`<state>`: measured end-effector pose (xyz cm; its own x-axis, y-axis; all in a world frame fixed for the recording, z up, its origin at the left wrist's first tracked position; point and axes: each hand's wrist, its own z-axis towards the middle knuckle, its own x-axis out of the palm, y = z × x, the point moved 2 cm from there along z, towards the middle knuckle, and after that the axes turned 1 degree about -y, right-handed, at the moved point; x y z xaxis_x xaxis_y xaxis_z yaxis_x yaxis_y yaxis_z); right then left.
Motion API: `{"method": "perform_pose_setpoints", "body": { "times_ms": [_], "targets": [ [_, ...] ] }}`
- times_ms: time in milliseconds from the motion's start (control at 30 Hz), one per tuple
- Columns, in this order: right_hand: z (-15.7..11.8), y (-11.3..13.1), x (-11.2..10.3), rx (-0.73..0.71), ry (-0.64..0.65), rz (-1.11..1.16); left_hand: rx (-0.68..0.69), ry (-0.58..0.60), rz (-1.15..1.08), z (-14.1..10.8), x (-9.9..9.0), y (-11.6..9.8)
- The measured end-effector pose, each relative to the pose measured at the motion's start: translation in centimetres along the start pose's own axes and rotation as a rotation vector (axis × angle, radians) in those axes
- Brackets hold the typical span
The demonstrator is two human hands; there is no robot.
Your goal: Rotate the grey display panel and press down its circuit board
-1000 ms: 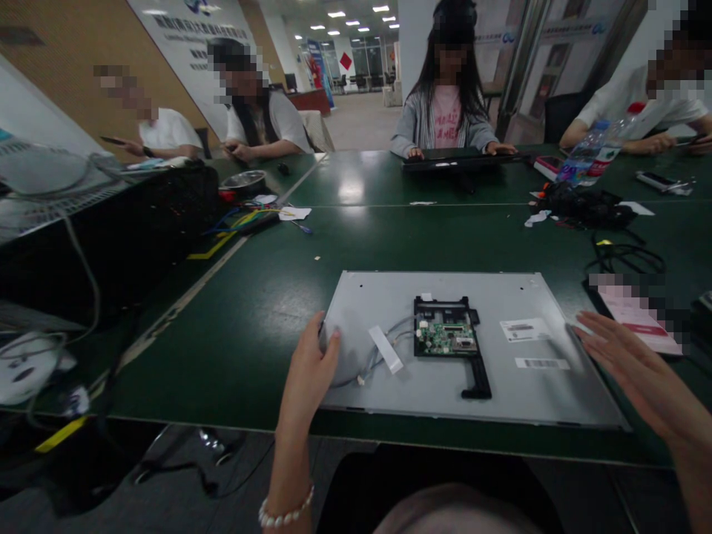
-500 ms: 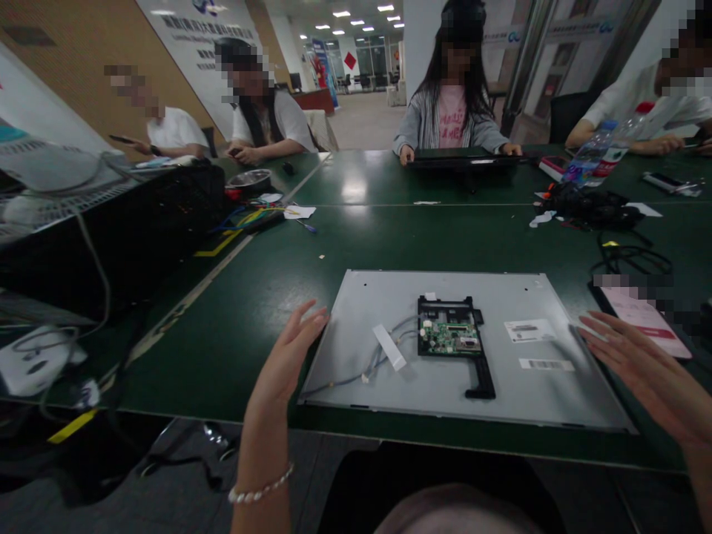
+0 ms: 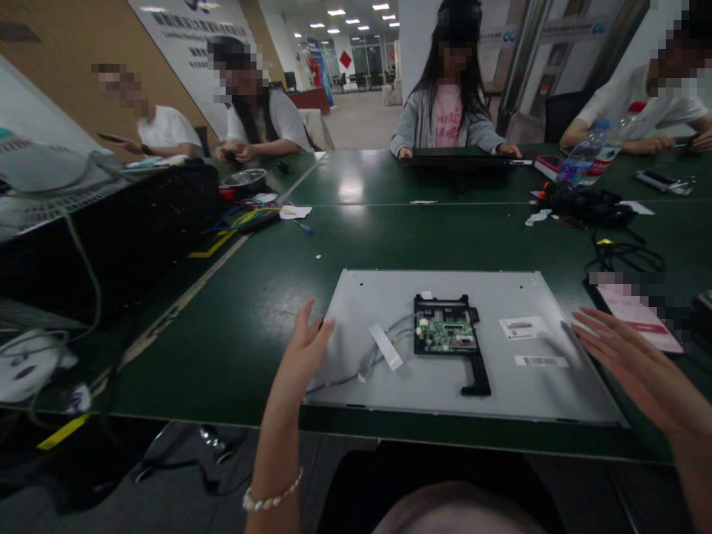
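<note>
Before me stretches a wide dark-green desk point(image 3: 250, 319). Beyond it, a tan wall point(image 3: 72, 37) stands beside a white lettered panel point(image 3: 189, 41); bright rectangular ceiling lights point(image 3: 337, 12) shine above pale grey flooring point(image 3: 361, 119).

Panel point(image 3: 434, 386): smooth, low-sheen metal is seen | bracket point(image 3: 483, 371): matt plastic is noted | label point(image 3: 523, 328): paper is seen | tabletop point(image 3: 389, 237): glossy, light is reflected | bottle point(image 3: 584, 152): clear plastic is noted

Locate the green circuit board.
In the head view, the green circuit board sits right of centre, within the black plastic frame on the grey metal panel.
</note>
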<state>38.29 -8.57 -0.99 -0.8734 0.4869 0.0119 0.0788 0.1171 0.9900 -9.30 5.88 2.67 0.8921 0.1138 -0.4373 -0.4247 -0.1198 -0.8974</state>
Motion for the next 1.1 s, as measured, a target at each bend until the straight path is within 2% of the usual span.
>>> {"method": "perform_pose_setpoints", "body": {
  "times_ms": [200,333,500,667,767,867,967,1033,1100],
  "targets": [
    [-0.4,0.8,0.6,0.002,-0.004,-0.017,0.159,-0.037,0.175,-0.1,1.3,0.9],
    [-0.1,0.4,0.5,0.004,0.007,-0.046,0.172,-0.013,0.205,0.1,1.3,1.7],
    [0.3,-0.3,0.6,0.0,0.041,-0.095,0.217,-0.068,0.26,0.3,1.4,2.1],
    [0.0,0.1,1.0,-0.017,0.037,-0.188,0.253,-0.113,0.408,-0.4,1.7,1.2],
    [0.0,-0.1,1.3,-0.002,0.031,-0.306,0.291,-0.207,0.535,-2.1,2.2,-0.3],
    [0.2,-0.8,1.7,-0.054,0.043,-0.411,0.429,-0.269,0.587,-4.6,3.7,-2.2],
    [0.4,-1.4,2.2,-0.234,0.052,-0.591,0.585,-0.178,0.627,-6.9,6.3,-3.2],
    [0.2,-1.6,2.5,-0.328,0.069,-0.744,0.603,-0.102,0.686,-7.6,7.7,-3.0],
    [-0.2,-1.5,2.8,-0.372,0.09,-0.84,0.574,-0.079,0.727,-7.7,8.5,-2.5]
  ]
}}
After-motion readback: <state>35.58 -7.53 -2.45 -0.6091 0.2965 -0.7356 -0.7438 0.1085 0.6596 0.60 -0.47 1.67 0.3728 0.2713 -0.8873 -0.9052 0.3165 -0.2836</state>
